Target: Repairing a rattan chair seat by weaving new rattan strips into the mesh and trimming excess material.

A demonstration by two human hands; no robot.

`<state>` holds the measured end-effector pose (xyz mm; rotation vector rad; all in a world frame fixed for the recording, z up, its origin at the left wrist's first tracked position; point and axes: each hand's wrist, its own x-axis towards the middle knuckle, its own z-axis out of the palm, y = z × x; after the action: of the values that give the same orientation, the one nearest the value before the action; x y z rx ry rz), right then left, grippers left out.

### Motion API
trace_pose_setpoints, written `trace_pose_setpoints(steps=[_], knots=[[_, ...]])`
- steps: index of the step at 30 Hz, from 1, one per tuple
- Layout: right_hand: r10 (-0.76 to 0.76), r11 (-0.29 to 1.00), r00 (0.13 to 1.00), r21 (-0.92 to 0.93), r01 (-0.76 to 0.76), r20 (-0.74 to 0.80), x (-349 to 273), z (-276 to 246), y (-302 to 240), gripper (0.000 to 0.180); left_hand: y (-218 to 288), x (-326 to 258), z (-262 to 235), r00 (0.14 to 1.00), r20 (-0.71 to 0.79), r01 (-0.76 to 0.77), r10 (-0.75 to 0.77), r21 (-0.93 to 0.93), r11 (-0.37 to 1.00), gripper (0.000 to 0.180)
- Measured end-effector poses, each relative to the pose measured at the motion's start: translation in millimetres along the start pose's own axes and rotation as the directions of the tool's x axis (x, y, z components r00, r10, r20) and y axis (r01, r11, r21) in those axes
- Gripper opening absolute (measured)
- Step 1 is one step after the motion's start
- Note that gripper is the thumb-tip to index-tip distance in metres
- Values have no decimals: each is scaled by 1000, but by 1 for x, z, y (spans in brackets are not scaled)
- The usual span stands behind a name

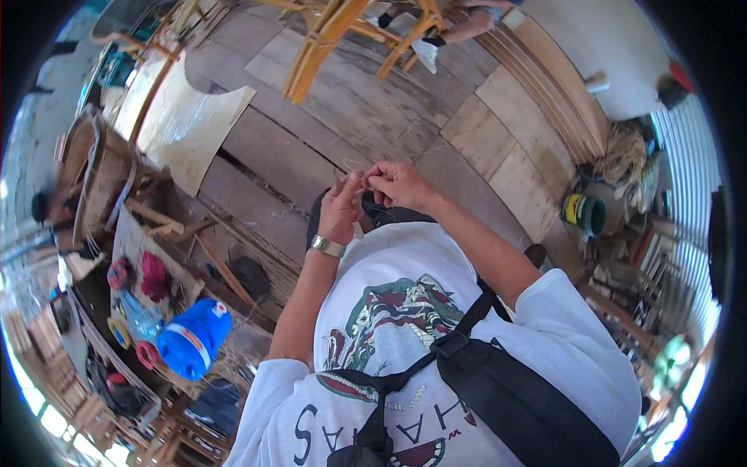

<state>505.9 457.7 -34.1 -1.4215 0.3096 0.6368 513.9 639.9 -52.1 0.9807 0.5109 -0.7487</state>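
Two hands pinch a thin pale strand in front of the chest.

The left hand (340,208), a metal watch (327,247) at its wrist, and the right hand (399,184) meet fingertip to fingertip, both pressed onto the strand (352,165), straw-coloured, wispy, curling just above them over the plank floor (311,117).

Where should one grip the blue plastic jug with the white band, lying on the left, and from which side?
Probably around the middle of the blue plastic jug, near its white band. It lies on its side, so its round body faces up; come from above. A handle is not visible from here. Both the left hand and the right hand are busy with thin strands.
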Motion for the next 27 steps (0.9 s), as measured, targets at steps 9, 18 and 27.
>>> trace_pose_setpoints(steps=[9, 18, 27], knots=[[158, 967, 926, 246, -74, -342, -78, -43, 33, 19, 36, 117, 29, 971, 159, 118, -177, 324, 939, 13], [225, 923, 704, 379, 69, -674, -162, -25, 87, 23, 43, 204, 104, 873, 328, 152, -360, 520, 840, 8], [326, 939, 185, 296, -173, -927, -178, 20, 180, 29, -34, 209, 267, 758, 460, -39, -462, 739, 672, 10]])
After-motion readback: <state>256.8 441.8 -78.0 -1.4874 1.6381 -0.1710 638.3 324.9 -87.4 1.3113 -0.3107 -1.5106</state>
